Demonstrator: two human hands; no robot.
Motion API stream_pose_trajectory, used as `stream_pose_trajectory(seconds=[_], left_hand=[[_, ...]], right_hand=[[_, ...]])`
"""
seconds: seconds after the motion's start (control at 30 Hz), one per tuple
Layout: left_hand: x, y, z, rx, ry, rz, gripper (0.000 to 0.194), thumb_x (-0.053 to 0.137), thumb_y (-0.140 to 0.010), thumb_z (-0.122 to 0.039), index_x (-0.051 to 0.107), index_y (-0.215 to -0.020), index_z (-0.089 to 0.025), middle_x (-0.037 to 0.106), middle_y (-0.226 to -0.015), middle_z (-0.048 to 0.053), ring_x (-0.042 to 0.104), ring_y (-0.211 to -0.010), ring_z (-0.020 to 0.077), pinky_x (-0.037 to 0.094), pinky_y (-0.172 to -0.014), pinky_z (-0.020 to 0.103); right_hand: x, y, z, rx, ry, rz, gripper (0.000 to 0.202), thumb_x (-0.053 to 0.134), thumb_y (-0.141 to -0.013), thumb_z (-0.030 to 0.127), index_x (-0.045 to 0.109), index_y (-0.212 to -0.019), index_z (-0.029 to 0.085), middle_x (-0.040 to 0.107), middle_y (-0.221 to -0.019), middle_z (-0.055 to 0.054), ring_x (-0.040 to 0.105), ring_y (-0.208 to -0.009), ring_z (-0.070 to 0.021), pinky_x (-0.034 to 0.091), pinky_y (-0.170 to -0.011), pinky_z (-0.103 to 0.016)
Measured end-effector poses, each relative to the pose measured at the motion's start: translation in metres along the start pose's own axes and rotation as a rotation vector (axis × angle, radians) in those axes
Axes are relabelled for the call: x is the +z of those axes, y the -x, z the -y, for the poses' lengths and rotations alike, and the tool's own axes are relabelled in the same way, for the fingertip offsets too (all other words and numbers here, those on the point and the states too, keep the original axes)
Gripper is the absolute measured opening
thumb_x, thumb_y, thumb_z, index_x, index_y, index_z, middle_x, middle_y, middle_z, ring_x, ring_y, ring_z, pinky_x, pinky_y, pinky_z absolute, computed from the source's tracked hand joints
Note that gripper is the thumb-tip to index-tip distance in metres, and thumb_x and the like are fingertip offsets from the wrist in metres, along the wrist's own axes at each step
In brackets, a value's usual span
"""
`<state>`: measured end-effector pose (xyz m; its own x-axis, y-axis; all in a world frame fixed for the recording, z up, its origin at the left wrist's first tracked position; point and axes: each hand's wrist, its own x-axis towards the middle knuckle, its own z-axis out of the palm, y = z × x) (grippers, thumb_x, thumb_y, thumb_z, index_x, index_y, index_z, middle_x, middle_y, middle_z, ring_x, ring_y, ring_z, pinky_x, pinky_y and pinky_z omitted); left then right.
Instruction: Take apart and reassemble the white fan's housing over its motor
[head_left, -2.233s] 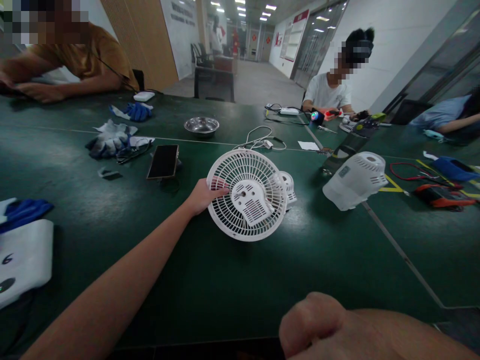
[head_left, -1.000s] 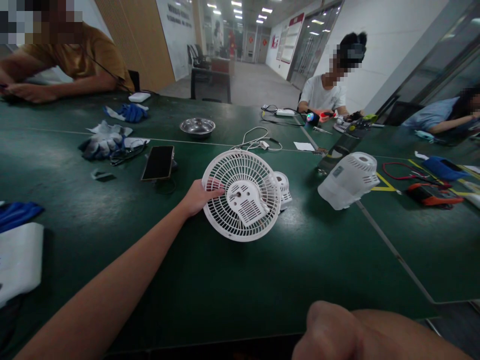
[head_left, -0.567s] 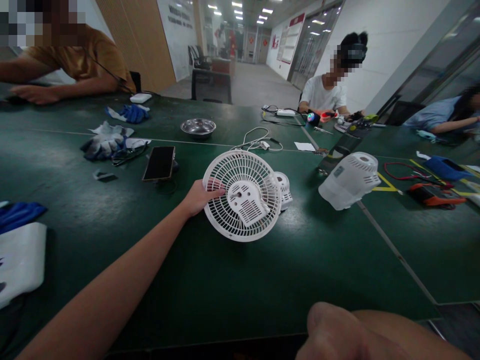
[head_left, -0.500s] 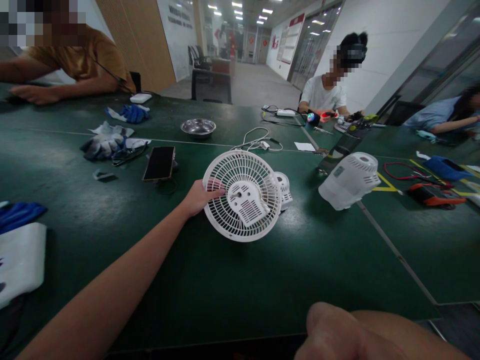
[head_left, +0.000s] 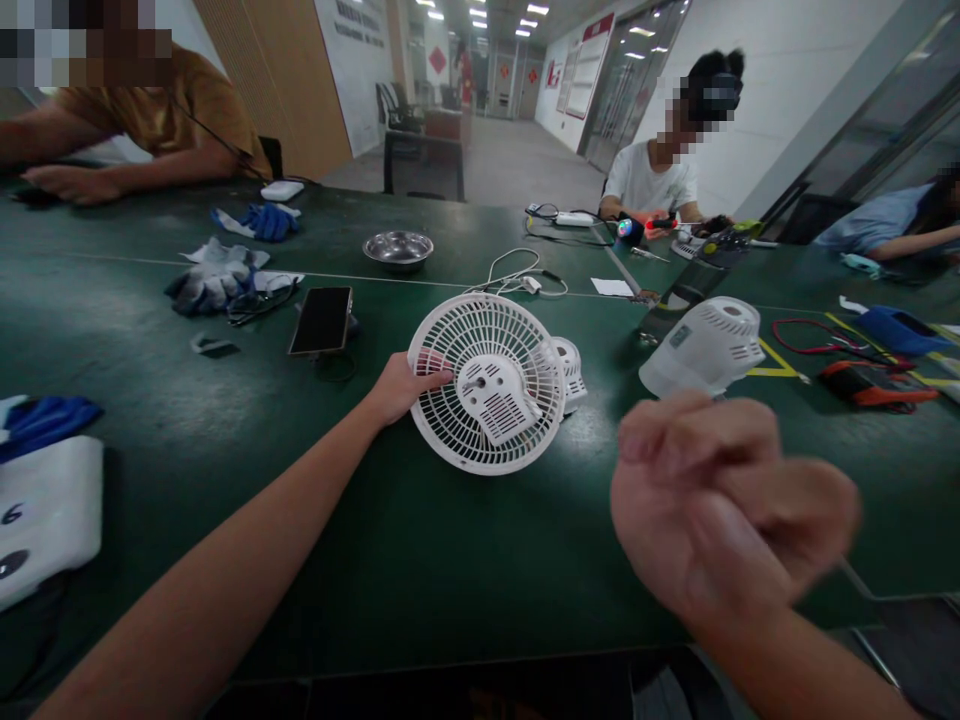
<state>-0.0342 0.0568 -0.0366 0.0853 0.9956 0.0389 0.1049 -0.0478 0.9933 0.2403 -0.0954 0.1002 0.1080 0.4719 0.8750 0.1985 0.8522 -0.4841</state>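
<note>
Gripped the white fan cover (head_left: 495, 400) by its left rim with the left hand (head_left: 397, 388), over the green surface (head_left: 450, 570) and in front of a white vented part (head_left: 571, 375); held the right hand (head_left: 727, 500) clenched in a fist, right of the fan cover and nearer than the white housing (head_left: 705, 345). Had a phone (head_left: 321, 320) to the left; had a metal bowl (head_left: 397, 250) and a white cable (head_left: 531, 285) beyond; could not see inside the fist.
</note>
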Motion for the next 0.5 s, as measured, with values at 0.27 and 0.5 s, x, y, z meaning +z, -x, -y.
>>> stream_pose_trajectory(seconds=[0.27,0.5], left_hand=[[0.002,0.004,-0.003,-0.021,0.072,0.008,0.029,0.087,-0.072,-0.031,0.076,-0.093,-0.016,0.077,-0.091,0.008,0.074,-0.082,0.0250,0.060,-0.080,0.044],[0.003,-0.001,0.005,0.047,0.234,-0.179,0.037,0.093,-0.061,-0.032,0.074,-0.087,-0.014,0.075,-0.080,0.005,0.071,-0.073,0.0207,0.060,-0.079,0.040]], right_hand=[[0.005,0.024,-0.110,0.428,0.110,0.050,0.039,0.056,-0.098,0.033,0.053,-0.060,0.022,0.051,-0.061,0.001,0.047,-0.059,-0.0139,0.039,-0.058,-0.031],[0.008,0.049,-0.123,0.864,0.048,0.280,0.028,0.057,-0.097,0.050,0.068,-0.094,0.025,0.069,-0.085,-0.002,0.062,-0.071,-0.0174,0.053,-0.061,-0.030]])
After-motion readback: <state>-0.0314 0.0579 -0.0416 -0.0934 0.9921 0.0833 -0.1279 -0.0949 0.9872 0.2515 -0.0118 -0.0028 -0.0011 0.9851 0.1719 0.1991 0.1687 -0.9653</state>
